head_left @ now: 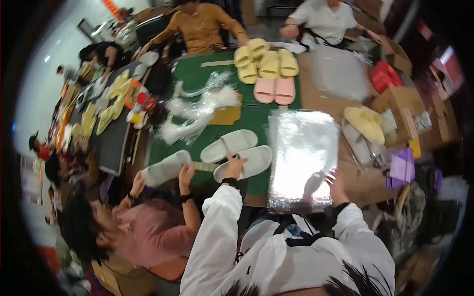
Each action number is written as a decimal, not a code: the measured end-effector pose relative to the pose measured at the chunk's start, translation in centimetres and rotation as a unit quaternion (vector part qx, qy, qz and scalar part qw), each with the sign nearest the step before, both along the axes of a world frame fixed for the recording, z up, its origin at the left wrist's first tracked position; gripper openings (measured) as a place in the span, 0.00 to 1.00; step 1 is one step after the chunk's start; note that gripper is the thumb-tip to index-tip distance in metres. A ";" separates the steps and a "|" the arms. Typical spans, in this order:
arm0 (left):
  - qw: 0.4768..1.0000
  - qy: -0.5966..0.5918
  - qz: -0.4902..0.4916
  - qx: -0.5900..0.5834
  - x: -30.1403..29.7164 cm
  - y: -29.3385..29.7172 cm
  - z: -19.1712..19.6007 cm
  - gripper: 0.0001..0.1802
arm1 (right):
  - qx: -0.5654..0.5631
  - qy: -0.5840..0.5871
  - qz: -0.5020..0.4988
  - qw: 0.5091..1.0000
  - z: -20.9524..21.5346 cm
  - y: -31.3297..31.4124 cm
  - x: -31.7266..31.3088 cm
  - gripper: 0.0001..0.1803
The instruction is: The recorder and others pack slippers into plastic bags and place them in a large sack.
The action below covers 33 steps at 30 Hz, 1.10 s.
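Two pale grey-white slide sandals lie on the green mat in front of me. My left hand (235,168) is closed on the nearer slide sandal (256,161), around its strap area. The other slide sandal (229,146) lies just beyond it. My right hand (337,187) rests at the right edge of a stack of shiny clear plastic bags (303,153), fingers stretched out. On my left a co-worker in a pink shirt holds another pale slide sandal (167,168) in both hands.
Yellow slides (269,64) and a pink pair (274,90) lie at the far side of the green mat (195,69). Crumpled plastic with white fluffy material (197,111) is at left. Rightward are a yellow slipper (365,124), cardboard boxes (402,108) and a clear-bag pile (340,71). Two people work opposite.
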<state>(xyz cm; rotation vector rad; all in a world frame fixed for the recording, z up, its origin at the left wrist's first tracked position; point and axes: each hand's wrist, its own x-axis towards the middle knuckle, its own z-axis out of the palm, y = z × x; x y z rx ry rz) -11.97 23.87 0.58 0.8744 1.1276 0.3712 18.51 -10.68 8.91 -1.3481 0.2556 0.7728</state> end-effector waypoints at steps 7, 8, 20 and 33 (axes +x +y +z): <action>0.986 -0.066 0.137 0.062 7.1 -2.1 7.2 0.47 | -0.336 -0.508 0.612 0.505 3.4 2.8 -7.1 0.30; 0.987 -0.071 0.127 0.063 7.8 -2.1 8.2 0.47 | -0.324 -0.483 0.612 0.536 2.0 2.1 -7.7 0.29; 0.986 -0.162 0.043 -0.021 20.7 -19.3 23.0 0.31 | -0.276 -0.572 0.568 0.524 -3.4 -2.9 -6.5 0.26; 0.765 0.063 -0.259 0.587 17.4 -22.6 6.0 0.11 | -0.205 -0.456 0.417 0.759 2.6 -6.8 -1.3 0.17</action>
